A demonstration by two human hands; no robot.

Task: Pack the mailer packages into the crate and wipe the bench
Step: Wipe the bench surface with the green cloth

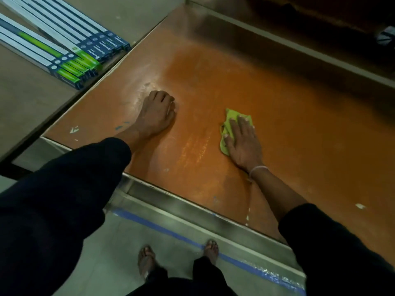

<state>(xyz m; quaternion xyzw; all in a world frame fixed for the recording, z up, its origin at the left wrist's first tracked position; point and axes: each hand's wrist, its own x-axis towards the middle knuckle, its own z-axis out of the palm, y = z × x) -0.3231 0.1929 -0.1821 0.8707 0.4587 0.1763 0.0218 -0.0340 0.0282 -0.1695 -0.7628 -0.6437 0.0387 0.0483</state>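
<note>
Green cloth (pixel 229 124): flat on orange table (pixel 288 116), mid-surface. Pressed under right hand (pixel 242 142), fingers (pixel 243 124) straight and spread. Left of cloth: left hand (pixel 157 113), knuckles on table, fingers curled under, holding nothing. Far left of cloth, off table: long boxes (pixel 64 45), stacked side by side.

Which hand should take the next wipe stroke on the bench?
Right. The right hand already presses the green cloth flat on the bench; the left hand rests there with curled fingers, holding nothing.
</note>
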